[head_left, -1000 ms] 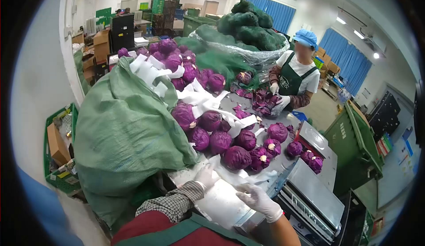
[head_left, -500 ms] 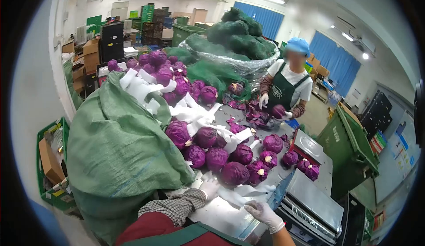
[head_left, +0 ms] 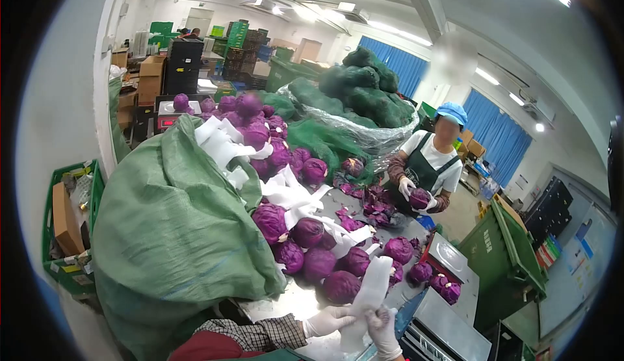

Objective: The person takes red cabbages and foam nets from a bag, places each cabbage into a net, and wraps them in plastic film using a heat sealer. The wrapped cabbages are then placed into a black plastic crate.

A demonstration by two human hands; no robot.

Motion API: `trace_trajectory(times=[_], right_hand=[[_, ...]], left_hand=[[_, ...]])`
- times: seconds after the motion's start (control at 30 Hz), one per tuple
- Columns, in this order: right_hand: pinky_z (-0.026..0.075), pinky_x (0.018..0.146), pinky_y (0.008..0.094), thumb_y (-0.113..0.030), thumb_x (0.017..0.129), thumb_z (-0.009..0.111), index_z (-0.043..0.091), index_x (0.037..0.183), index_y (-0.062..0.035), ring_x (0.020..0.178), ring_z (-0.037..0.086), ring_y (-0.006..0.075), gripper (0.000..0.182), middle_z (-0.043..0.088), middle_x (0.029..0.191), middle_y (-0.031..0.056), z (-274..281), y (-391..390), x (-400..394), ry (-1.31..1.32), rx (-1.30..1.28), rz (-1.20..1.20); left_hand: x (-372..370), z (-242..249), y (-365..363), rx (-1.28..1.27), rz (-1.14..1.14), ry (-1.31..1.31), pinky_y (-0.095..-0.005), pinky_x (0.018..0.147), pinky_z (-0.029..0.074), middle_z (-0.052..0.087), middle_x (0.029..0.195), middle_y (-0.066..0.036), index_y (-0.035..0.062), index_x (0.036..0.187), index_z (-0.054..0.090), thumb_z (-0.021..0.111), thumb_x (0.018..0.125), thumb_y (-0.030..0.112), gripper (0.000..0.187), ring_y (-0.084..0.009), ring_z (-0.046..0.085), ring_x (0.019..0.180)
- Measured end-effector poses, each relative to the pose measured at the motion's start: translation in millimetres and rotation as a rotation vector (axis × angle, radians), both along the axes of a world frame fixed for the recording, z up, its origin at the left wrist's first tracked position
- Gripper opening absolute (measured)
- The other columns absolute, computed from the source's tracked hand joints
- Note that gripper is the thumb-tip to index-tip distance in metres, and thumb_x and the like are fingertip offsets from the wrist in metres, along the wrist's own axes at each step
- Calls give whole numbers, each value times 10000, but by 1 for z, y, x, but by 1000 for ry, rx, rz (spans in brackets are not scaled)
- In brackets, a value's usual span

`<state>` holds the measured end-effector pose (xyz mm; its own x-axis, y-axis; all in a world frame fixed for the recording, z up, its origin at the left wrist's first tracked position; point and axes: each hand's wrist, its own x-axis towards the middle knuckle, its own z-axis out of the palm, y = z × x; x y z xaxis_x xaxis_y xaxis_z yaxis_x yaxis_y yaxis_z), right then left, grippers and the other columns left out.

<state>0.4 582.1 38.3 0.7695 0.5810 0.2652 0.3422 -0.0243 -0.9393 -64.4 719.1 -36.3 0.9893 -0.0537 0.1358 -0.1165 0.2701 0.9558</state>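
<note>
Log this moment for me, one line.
left hand: pinching white foam strip | right hand: gripping same strip | red cabbages: on table, just beyond | co-worker: holding another cabbage

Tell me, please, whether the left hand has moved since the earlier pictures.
Yes, the left hand has moved rightward, away from the green sack.

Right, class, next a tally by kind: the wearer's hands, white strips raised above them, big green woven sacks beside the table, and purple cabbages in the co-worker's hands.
Left hand and right hand: 2
Raised white strip: 1
Big green woven sack: 1
Purple cabbage in the co-worker's hands: 1
Total: 5
</note>
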Motion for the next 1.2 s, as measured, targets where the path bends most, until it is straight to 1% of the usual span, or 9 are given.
trace_trajectory(times=[0.23,0.33,0.47,0.57,0.7,0.77,0.83,0.9,1.2], right_hand=[[438,607,252,-125,871,556,598,939,29,672,524,90,173,610,763,12,-6,-12,11,-125,-421,189],[427,604,255,-178,864,576,600,916,13,648,496,82,200,598,723,21,23,0,-15,-77,-570,191],[435,599,238,-240,863,577,610,923,11,623,512,98,260,616,744,41,28,-8,-17,-110,-813,197],[337,415,228,-376,904,477,559,807,-66,497,462,75,335,507,582,-25,34,-5,-29,-246,-489,320],[356,453,276,-333,877,517,554,776,-71,553,476,87,284,541,673,2,71,0,-45,261,-203,371],[480,713,272,-211,885,544,607,995,12,728,582,140,256,647,859,108,54,-1,-6,210,-10,226],[451,770,259,-196,896,530,573,1047,23,820,564,135,270,623,932,104,26,14,12,-89,-108,-50],[428,785,237,-184,888,546,551,1063,32,877,543,125,278,595,957,82,22,26,-3,-171,-151,2],[433,715,228,-117,848,556,549,932,7,757,535,99,150,583,841,40,-5,16,6,31,-15,-184]], left_hand=[[-4,58,37,374,746,-520,-277,823,450,514,1162,-105,16,1238,422,651,800,153,512,-148,532,975],[27,29,58,50,100,2,-278,802,459,506,1166,-108,13,1227,437,637,797,157,495,-142,543,951],[26,36,49,290,703,-452,-256,790,453,618,893,-26,26,1010,607,606,827,169,232,-88,555,867],[28,24,62,-29,50,-68,-228,719,481,612,866,0,28,1025,607,601,834,145,224,-98,582,787],[33,21,66,-228,305,100,-250,736,481,618,875,-51,9,947,615,572,847,116,153,-113,581,794],[40,9,67,-729,159,16,-237,669,497,617,834,-63,13,961,591,567,858,119,150,-119,603,717],[26,39,52,-799,52,47,-237,636,498,616,820,-57,20,965,587,552,868,130,151,-132,603,668],[66,-20,17,-367,229,34,-260,714,467,600,899,-69,24,984,579,523,886,177,191,-138,581,807],[35,-1,18,-537,-106,83,-260,745,452,593,927,-64,23,984,578,532,879,189,201,-129,566,847]])
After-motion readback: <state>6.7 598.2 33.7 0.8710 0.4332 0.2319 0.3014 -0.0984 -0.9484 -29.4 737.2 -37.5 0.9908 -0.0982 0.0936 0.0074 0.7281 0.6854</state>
